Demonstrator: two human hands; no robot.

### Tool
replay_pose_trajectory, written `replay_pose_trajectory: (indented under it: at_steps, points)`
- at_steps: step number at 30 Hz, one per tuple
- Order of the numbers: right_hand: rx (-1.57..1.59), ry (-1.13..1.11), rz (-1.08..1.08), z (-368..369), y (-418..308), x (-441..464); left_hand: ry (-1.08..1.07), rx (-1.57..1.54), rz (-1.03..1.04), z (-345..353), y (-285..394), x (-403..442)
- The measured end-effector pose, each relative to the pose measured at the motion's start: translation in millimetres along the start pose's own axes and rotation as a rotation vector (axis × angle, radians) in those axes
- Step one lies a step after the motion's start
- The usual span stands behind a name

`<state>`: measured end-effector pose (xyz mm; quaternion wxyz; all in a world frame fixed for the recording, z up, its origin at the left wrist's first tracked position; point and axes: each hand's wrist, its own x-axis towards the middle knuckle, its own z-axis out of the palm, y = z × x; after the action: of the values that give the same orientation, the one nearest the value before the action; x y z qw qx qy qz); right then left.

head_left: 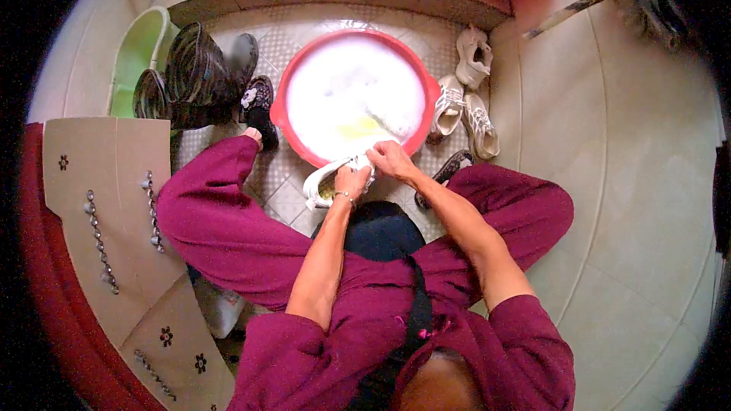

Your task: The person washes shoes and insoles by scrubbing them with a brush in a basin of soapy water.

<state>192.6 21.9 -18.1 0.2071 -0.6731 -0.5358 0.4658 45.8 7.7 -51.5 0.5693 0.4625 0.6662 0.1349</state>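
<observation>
Head view — white shoe [317, 178], yellowish inside, left fingers [362, 173] and right fingers [374, 155] pinching it, red basin [279, 113] just beyond.

Left hand [352, 183] has a grip on a white shoe [313, 187], right hand [392, 160] touching its far end, right by the red tub [279, 116] of suds [352, 80]. Three more pale shoes [474, 58] sit beside it, plus dark boots [194, 68] over left.
</observation>
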Motion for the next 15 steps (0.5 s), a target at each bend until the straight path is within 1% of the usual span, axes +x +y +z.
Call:
replay_pose_trajectory:
  at_steps: [1, 2, 3, 4, 5, 7, 8, 9, 10, 11, 12, 13, 15]
  points:
    - [-0.019, -0.008, 0.000, 1.6, 2.4, 2.1, -0.001, 0.002, 0.001, -1.6, 0.8, -1.8]
    - [-0.023, -0.006, -0.001, 1.8, 4.9, 5.5, -0.032, -0.104, -0.019, -1.4, 3.0, -2.4]
    - [0.026, -0.030, 0.048, 4.0, 5.7, 8.0, -0.063, -0.207, -0.043, -1.3, 4.7, -3.6]
    - [0.080, -0.054, 0.097, 7.6, 6.5, 9.6, -0.063, -0.203, -0.044, 0.0, 3.5, -2.2]
    - [0.086, -0.052, 0.100, 10.9, 7.9, 9.9, -0.043, -0.163, -0.049, 1.4, 3.8, -1.2]
    - [0.104, -0.097, 0.195, 7.2, 6.6, 14.3, -0.024, -0.127, -0.049, 1.4, 16.4, -4.5]
    - [0.106, -0.093, 0.195, 4.4, 6.2, 18.0, 0.004, -0.036, -0.027, -0.5, 21.3, -7.4]
    - [0.168, -0.116, 0.261, 2.0, 4.4, 20.5, 0.033, 0.057, -0.009, -1.9, 25.5, -10.9]
    - [0.235, -0.141, 0.326, 2.7, 2.3, 21.3, 0.031, 0.064, -0.011, -1.4, 22.4, -11.2]
    - [0.241, -0.142, 0.329, 1.7, 0.8, 22.8, 0.108, 0.105, 0.015, 0.3, 19.1, -10.5]
    - [0.213, -0.195, 0.350, -4.6, -7.2, 23.7, 0.184, 0.141, 0.043, 2.5, 16.4, -8.9]
    - [0.184, -0.245, 0.371, -9.3, -12.8, 23.4, 0.180, 0.143, 0.044, 2.9, 13.6, -6.8]
    - [0.179, -0.224, 0.330, -9.9, -13.4, 22.7, 0.040, -0.134, -0.021, 2.5, 9.0, -1.8]
